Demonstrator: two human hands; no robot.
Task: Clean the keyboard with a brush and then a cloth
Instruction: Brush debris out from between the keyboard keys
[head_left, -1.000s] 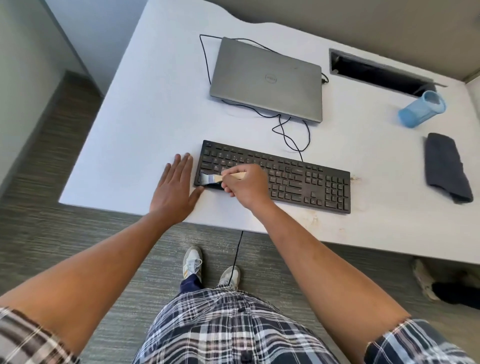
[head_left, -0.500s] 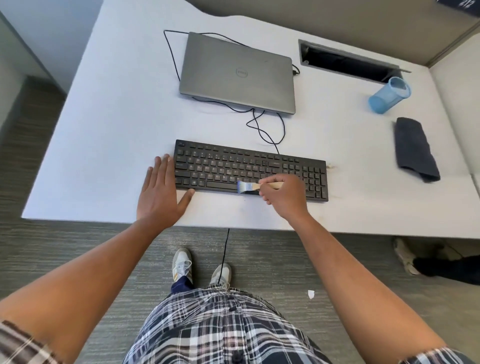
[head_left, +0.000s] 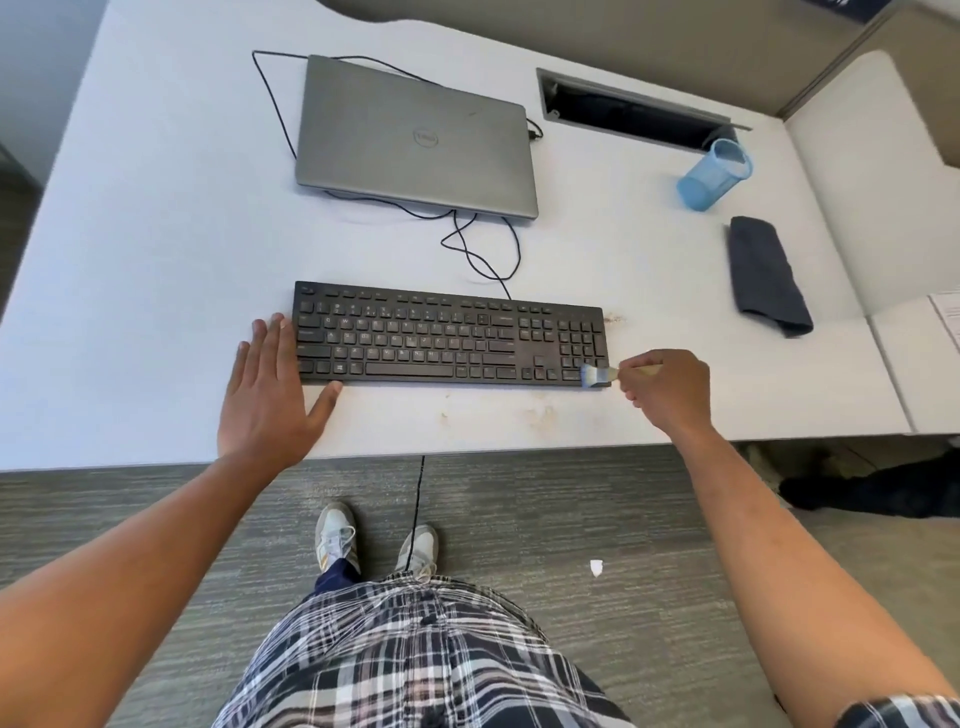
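A black keyboard lies near the front edge of the white desk. My left hand rests flat on the desk against the keyboard's left end, fingers spread, thumb at its front edge. My right hand grips the wooden handle of a small brush. The brush's bluish bristles touch the keyboard's front right corner. A dark grey folded cloth lies on the desk to the far right, apart from both hands.
A closed grey laptop sits behind the keyboard, with black cables looping between them. A blue mesh cup stands at the back right beside a cable slot. Papers lie at the right edge. Crumbs mark the desk's front.
My right hand has swept the brush along the keyboard's front row from its left end to its right corner. My left hand has stayed by the left end.
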